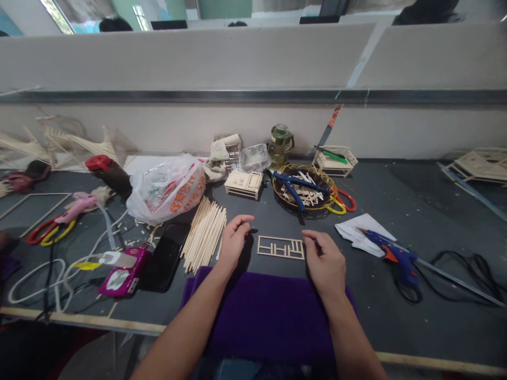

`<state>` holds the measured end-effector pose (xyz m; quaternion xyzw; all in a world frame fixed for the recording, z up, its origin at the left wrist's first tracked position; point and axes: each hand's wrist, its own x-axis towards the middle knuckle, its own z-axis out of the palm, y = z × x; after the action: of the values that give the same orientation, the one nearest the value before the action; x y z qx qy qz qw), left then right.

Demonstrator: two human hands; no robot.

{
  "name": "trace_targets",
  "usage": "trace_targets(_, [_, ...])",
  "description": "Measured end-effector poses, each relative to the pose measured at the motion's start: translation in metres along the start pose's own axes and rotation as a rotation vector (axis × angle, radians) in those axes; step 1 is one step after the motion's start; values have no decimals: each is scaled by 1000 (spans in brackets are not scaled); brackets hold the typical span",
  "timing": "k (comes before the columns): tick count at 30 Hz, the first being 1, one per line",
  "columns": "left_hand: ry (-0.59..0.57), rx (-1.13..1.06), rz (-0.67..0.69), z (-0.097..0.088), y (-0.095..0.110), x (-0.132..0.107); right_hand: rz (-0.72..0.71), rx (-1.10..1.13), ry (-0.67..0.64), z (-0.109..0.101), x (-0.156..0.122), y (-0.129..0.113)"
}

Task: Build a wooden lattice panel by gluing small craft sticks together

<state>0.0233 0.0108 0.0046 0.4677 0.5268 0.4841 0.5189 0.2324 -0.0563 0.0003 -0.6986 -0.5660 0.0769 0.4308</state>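
Note:
A small rectangular frame of thin wooden sticks (273,255), with short cross pieces inside, lies flat on the dark table between my hands. To its left, my left hand (234,243) is held with the index finger stretched out and the thumb apart from it, holding nothing visible. My right hand (327,261) is beside the frame's right end, fingers loosely bent with a gap at the thumb; whether it touches the frame is hard to tell. A bundle of wooden sticks (204,232) lies just left of my left hand. Beneath my forearms is a purple cloth (273,316).
Behind the frame stand a small stick-built model (243,184) and a yellow-rimmed basket (277,198) with pliers (295,190) and stick scraps. A blue glue gun (396,256) lies right, its cord trailing. A phone (166,258), magenta device (125,272) and plastic bag (166,190) are left.

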Motion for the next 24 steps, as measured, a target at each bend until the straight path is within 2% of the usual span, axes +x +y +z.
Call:
trace_targets(12, [-10, 36, 27, 0, -4, 2, 15, -28, -7, 0, 1, 4])
trace_targets(15, [-42, 160, 70, -2, -10, 4, 22, -88, -52, 0, 2, 9])
trace_targets(20, [-130, 503, 307, -4, -13, 3, -12, -113, -119, 2, 2, 16])
trace_targets(24, [-180, 707, 367, -4, -8, -1, -16, -98, -117, 2, 2, 15])
